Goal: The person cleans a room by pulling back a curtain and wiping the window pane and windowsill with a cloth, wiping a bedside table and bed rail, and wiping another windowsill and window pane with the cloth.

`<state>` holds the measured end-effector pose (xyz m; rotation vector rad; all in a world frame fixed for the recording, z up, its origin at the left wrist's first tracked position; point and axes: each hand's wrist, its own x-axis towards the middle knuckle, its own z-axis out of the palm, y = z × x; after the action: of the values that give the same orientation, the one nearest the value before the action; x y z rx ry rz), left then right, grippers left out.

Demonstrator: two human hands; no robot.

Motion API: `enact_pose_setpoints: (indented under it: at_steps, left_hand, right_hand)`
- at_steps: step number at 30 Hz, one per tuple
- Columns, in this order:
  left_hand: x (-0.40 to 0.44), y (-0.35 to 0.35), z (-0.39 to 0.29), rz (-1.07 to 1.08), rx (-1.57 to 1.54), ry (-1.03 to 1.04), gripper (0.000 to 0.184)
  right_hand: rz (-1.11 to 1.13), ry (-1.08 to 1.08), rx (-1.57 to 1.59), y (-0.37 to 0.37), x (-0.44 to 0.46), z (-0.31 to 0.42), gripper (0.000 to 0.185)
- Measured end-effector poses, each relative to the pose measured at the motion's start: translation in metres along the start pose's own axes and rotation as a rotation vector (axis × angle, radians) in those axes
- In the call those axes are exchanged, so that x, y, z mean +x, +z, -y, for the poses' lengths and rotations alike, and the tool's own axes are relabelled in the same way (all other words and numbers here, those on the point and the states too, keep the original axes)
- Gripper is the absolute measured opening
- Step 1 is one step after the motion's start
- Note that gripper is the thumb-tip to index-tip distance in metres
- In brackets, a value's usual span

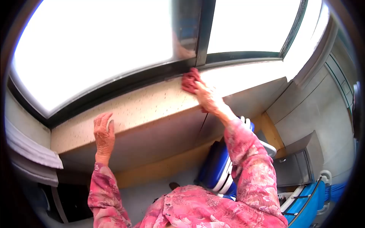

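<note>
One cloth (189, 81) in right hand (208, 98); left hand (103, 131) unclenched at sill (148, 100); blue case (214, 162) below

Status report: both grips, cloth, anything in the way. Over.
Right grip: clutching red cloth. Left grip: empty, at front edge of sill. Cloth: on sill, by window frame. Blue-and-white case: below sill, not blocking cloth.

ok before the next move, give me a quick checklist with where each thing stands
1. Cloth held by right hand: ok
2. Cloth at the window frame: ok, by its lower edge
3. Left hand free: ok, nothing seen in it
4. Left hand bearing weight on sill: cannot tell
5. Curtain away from cloth: ok, far left
6. Space below right arm clear: not ok, blue case there
</note>
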<state>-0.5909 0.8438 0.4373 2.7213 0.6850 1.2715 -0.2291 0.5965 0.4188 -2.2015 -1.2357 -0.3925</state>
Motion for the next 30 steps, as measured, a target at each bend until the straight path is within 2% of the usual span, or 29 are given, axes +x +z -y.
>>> enact_pose_setpoints:
  at_steps: [1, 3, 4, 5, 6, 7, 9, 13, 14, 17, 20, 23, 25, 27, 28, 30]
  left_hand:
    - [0.002, 0.005, 0.016, -0.011, 0.036, -0.015, 0.026]
    - [0.003, 0.007, 0.039, 0.011, 0.098, -0.041, 0.027]
    - [0.001, 0.009, 0.045, 0.004, 0.100, -0.030, 0.027]
    - [-0.001, 0.010, 0.051, 0.014, 0.100, -0.112, 0.027]
    - [0.000, 0.011, 0.055, 0.020, 0.099, -0.194, 0.026]
    - [0.001, 0.012, 0.055, 0.010, 0.099, -0.193, 0.026]
    - [-0.002, 0.013, 0.046, -0.026, 0.185, -0.100, 0.024]
    - [-0.001, 0.010, 0.040, 0.010, 0.172, -0.252, 0.022]
    - [-0.001, 0.011, 0.038, -0.011, 0.173, -0.234, 0.020]
    - [0.000, 0.010, 0.038, -0.015, 0.143, -0.224, 0.019]
    - [-0.001, 0.012, 0.041, 0.004, 0.135, -0.234, 0.019]
    - [-0.001, 0.011, 0.038, 0.021, 0.139, -0.237, 0.020]
    - [-0.002, 0.010, 0.039, 0.077, 0.136, -0.214, 0.021]
    - [-0.001, 0.013, 0.041, 0.040, 0.192, -0.201, 0.022]
    - [-0.003, 0.015, 0.044, 0.024, 0.211, -0.190, 0.022]
    - [-0.004, 0.018, 0.050, 0.029, 0.225, -0.166, 0.022]
  right_hand:
    - [-0.032, 0.102, 0.034, -0.012, -0.004, -0.024, 0.028]
    - [0.128, 0.333, -0.147, -0.051, 0.003, -0.062, 0.034]
    - [0.153, 0.300, -0.321, -0.058, 0.002, -0.094, 0.035]
    - [0.177, 0.263, -0.495, -0.059, 0.003, -0.129, 0.037]
    - [0.137, 0.354, -0.486, -0.058, 0.006, -0.160, 0.037]
    - [0.103, 0.444, -0.478, -0.058, 0.010, -0.180, 0.038]
    - [-0.049, 0.486, -0.388, -0.059, 0.015, -0.180, 0.039]
    - [-0.047, 0.515, -0.432, -0.059, 0.022, -0.176, 0.035]
    - [-0.090, 0.472, -0.416, -0.056, 0.020, -0.181, 0.033]
    - [-0.180, 0.398, -0.362, -0.048, 0.015, -0.160, 0.032]
    - [-0.153, 0.254, -0.301, -0.033, 0.011, -0.127, 0.031]
    - [-0.119, 0.110, -0.170, -0.020, 0.005, -0.050, 0.029]
    - [-0.152, -0.066, -0.025, 0.001, 0.000, 0.000, 0.026]
    - [-0.166, -0.280, 0.031, 0.022, -0.001, 0.051, 0.024]
    - [-0.138, -0.337, 0.040, 0.039, -0.001, 0.074, 0.032]
    - [-0.042, -0.410, 0.164, 0.061, -0.002, 0.133, 0.021]
